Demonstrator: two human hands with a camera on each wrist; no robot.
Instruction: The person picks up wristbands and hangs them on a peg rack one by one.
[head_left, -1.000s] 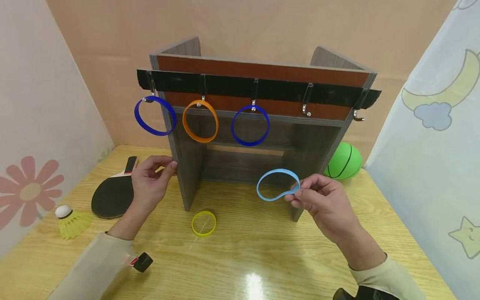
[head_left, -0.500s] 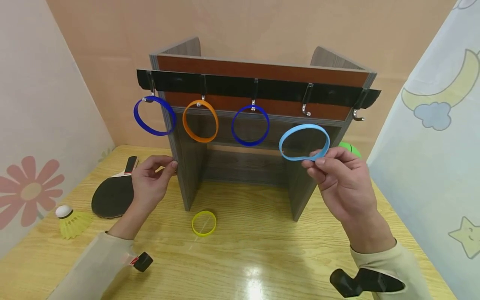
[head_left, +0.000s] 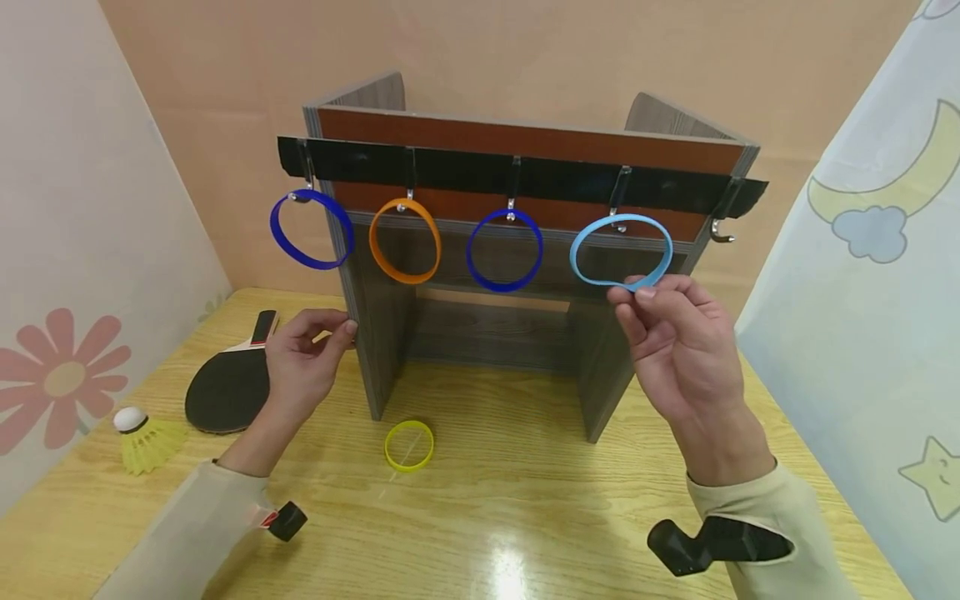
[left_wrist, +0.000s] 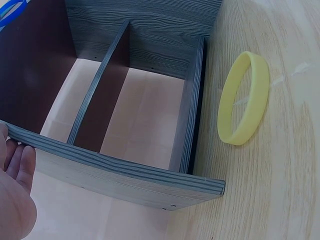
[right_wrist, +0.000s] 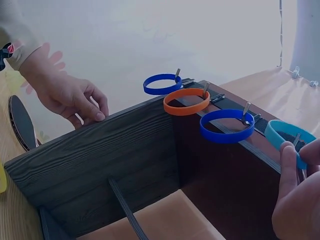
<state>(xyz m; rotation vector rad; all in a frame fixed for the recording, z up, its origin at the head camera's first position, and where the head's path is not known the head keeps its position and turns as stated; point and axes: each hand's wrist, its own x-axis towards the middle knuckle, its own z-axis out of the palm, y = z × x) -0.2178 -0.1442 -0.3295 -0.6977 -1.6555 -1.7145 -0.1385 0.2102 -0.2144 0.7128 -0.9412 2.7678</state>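
My right hand (head_left: 686, 350) pinches a light blue silicone wristband (head_left: 573, 250) between thumb and fingers, at its lower edge. The band's upper part overlaps the fourth metal hook (head_left: 615, 210); in the right wrist view the hook tip (right_wrist: 296, 140) shows within the loop. My left hand (head_left: 309, 354) grips the left side panel (head_left: 375, 333) of a small grey wooden shelf, thumb on its front edge, some fingers hidden behind. From the other hooks hang a blue wristband (head_left: 350, 237), an orange wristband (head_left: 373, 242) and a second blue wristband (head_left: 470, 250).
The far-right hook (head_left: 722, 233) carries no band. A yellow wristband (left_wrist: 260, 95) lies on the wooden table (head_left: 480, 517) before the shelf. At the left are a table tennis bat (head_left: 228, 392) and a shuttlecock (head_left: 150, 442).
My right hand has lifted the light blue wristband up and to the right, from below the hooks to the fourth hook. My left hand has kept its grip on the side panel.
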